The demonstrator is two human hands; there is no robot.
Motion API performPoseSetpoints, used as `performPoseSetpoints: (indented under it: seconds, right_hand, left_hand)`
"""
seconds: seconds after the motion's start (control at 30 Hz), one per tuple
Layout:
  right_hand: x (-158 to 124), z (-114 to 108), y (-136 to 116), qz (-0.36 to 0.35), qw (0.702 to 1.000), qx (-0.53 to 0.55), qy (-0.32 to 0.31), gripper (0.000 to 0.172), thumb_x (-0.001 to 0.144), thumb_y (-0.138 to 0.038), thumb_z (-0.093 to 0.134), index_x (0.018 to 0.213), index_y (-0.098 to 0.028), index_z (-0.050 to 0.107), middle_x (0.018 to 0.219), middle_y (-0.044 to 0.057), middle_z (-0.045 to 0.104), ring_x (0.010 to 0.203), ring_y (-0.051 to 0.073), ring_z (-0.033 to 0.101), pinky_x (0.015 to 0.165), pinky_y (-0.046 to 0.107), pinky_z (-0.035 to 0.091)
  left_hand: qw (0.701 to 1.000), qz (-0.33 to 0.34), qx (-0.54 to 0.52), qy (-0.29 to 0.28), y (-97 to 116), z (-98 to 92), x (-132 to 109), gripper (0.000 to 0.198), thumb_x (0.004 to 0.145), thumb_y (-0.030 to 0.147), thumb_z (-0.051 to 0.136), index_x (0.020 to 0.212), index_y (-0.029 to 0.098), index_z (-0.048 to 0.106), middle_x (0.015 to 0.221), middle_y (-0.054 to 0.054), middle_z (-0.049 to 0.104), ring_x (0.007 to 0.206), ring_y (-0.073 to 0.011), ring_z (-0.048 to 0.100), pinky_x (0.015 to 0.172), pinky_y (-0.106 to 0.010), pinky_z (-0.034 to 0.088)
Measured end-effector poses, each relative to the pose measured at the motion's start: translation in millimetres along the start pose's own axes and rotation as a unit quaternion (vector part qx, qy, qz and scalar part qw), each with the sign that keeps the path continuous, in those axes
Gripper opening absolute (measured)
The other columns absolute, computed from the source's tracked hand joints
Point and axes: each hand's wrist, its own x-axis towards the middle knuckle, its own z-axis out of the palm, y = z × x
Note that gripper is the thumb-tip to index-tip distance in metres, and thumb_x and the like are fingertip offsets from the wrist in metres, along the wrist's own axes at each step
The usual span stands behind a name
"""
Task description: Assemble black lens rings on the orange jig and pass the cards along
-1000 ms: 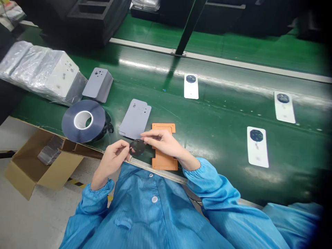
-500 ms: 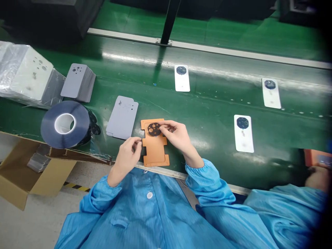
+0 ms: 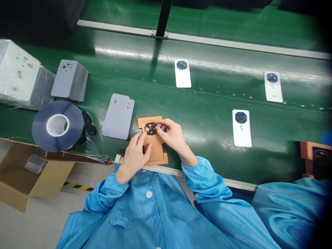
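An orange jig plate (image 3: 155, 149) lies at the front edge of the bench before me. On its upper part is a round black camera-lens sticker (image 3: 150, 128) with several holes. My right hand (image 3: 170, 134) pinches this sticker at its right edge, thumb and index finger together. From the left, my left hand (image 3: 135, 154) reaches over the plate with its fingers apart. Its index fingertip is at the sticker's lower left edge, and its thumb rests over the plate's middle. A small stack of grey phone-shaped sheets (image 3: 118, 117) lies left of the plate.
A tape roll (image 3: 38, 126) and a taller grey sheet stack (image 3: 63, 79) stand left, beside a plastic-wrapped stack (image 3: 18, 72). White phone-shaped sheets (image 3: 241, 135) with black discs lie right. A co-worker's blue sleeve (image 3: 290, 200) and another orange jig (image 3: 306, 152) are at far right.
My left hand has moved right onto the plate, its fingers spreading towards the sticker. My right hand stays at the sticker's edge. The co-worker's hand has gone from sight.
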Motion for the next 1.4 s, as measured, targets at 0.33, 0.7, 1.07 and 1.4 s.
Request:
performPoseSetpoints:
  seconds: [0.33,0.7,1.07,1.4]
  right_hand:
    - [0,0,-2,-0.017,1.0,-0.02,0.004,0.026,0.089,-0.022,0.064,0.109,-0.022,0.081,0.089,0.003,0.064,0.068,0.013,0.057,0.07,0.031,0.051]
    - [9,-7,6,0.083,0.995,0.046,-0.009,0.028,0.08,-0.033,0.077,0.103,-0.018,0.078,0.067,-0.005,0.049,0.061,0.012,0.043,0.061,0.03,0.038]
    - [18,-14,13,0.135,0.976,0.168,-0.043,0.035,0.07,-0.039,0.086,0.092,-0.015,0.072,0.062,-0.007,0.049,0.057,0.009,0.04,0.055,0.027,0.032]
    - [14,-11,9,0.123,0.978,0.166,-0.041,0.033,0.077,-0.041,0.081,0.096,-0.016,0.074,0.065,-0.003,0.058,0.058,0.011,0.045,0.055,0.026,0.037]
  left_hand:
    - [1.0,0.002,0.022,-0.002,-2,-0.1,7,0.042,0.104,0.031,0.055,0.144,0.018,0.054,0.131,-0.016,0.066,0.123,-0.0308,0.066,0.104,-0.044,0.058]
    - [0.997,0.016,0.07,0.007,-2,-0.1,10,0.04,0.103,0.03,0.055,0.141,0.019,0.055,0.124,-0.014,0.068,0.113,-0.0286,0.068,0.096,-0.04,0.058]
    - [0.997,0.012,0.076,-0.001,1,-6.6,9,0.039,0.102,0.03,0.055,0.139,0.019,0.058,0.119,-0.012,0.07,0.108,-0.027,0.068,0.091,-0.037,0.057]
    - [0.998,-0.004,0.067,-0.01,1,-4.6,6,0.044,0.101,0.031,0.057,0.144,0.019,0.057,0.123,-0.013,0.068,0.112,-0.0284,0.068,0.093,-0.038,0.057]
